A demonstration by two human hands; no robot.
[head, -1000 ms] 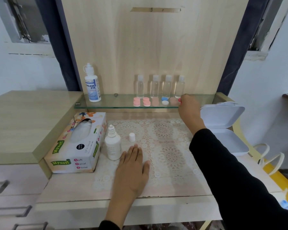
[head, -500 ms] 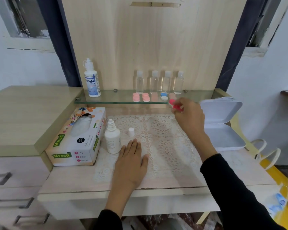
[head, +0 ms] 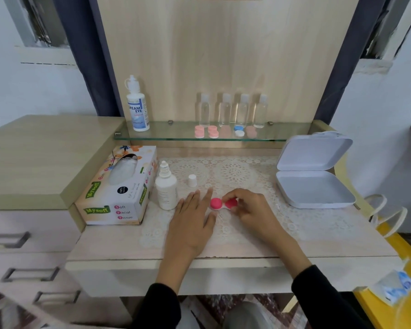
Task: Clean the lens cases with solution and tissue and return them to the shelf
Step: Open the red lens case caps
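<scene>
A red lens case [head: 217,203] with two round caps lies on the lace mat [head: 237,176]. My right hand [head: 253,210] grips its right cap with curled fingers. My left hand [head: 192,222] lies flat on the mat just left of the case, its fingertips next to the left cap. An uncapped white solution bottle [head: 166,188] stands beside the tissue box [head: 119,186], its small white cap [head: 192,180] standing apart on the mat. Several more lens cases [head: 205,131] sit in a row on the glass shelf [head: 152,136].
A tall Dream Eye bottle [head: 137,108] stands at the shelf's left end, and several small clear bottles [head: 233,110] line the back. An open white hinged box [head: 311,176] sits at the right. Drawers [head: 22,241] lie at the left.
My right hand took the red lens case off the shelf's right part and brought it down onto the mat beside my left hand, which stayed flat.
</scene>
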